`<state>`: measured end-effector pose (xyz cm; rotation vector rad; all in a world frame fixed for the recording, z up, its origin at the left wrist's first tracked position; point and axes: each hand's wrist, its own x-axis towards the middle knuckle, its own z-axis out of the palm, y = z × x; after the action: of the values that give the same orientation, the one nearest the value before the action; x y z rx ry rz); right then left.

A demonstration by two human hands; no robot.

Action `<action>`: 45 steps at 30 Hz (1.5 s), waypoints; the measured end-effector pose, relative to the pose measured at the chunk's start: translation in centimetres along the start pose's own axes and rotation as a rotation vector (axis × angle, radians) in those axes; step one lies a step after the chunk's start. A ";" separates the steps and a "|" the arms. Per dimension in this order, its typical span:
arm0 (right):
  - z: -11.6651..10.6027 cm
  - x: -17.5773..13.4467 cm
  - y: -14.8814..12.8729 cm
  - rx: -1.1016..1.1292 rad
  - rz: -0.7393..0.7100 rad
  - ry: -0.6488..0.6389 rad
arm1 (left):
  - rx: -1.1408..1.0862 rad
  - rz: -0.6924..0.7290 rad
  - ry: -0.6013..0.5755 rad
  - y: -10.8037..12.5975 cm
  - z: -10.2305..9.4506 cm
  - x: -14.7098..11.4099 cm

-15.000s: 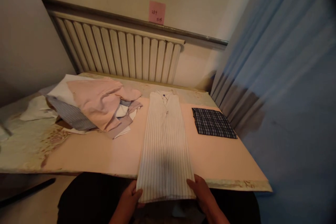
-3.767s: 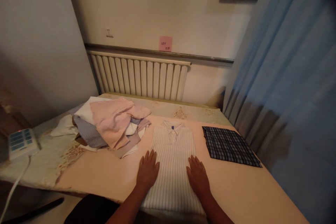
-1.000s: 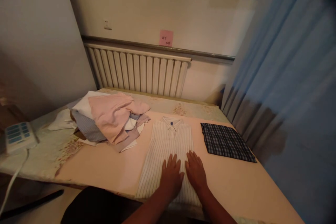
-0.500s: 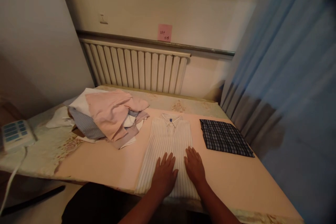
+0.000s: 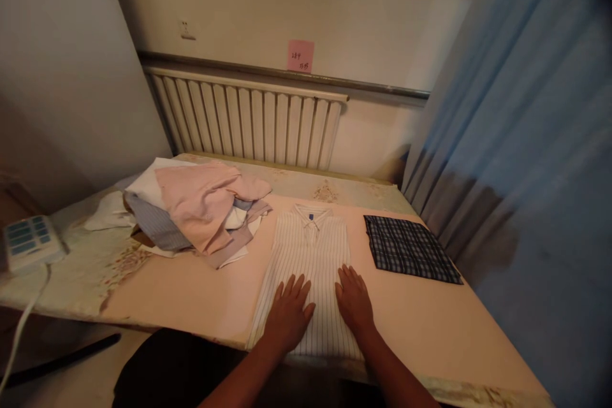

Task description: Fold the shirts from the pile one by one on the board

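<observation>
A crumpled clothes heap (image 5: pixel 201 204) lies left, a flat striped shirt (image 5: pixel 318 248) in the middle, a folded checked cloth (image 5: pixel 411 248) right. Pink sheet (image 5: pixel 201 296) shows between. The shirt reaches the near table edge (image 5: pixel 461 387). The left hand (image 5: pixel 289 312) lies on the shirt, the right hand (image 5: pixel 354 299) on its right side, fingers out straight.

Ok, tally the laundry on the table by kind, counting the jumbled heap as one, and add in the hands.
Laid flat or folded: 2 (white, dark-striped collared shirt; dark plaid fabric rectangle)
Jumbled heaps: 1 (pink, white and grey cloth heap; its overlapping pieces can't be counted)
Bare hands: 2 (left hand, right hand)
Total: 5
</observation>
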<state>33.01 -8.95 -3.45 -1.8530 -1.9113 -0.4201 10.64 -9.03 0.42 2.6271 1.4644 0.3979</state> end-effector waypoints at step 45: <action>-2.0 -2.6 -12.1 0.239 -0.236 -0.043 | 0.067 0.031 0.062 -4.1 -0.3 -0.6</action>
<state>21.20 -12.88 -2.06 -1.5038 -2.1153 -0.2138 6.89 -7.33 -0.25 2.7161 1.4811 0.4451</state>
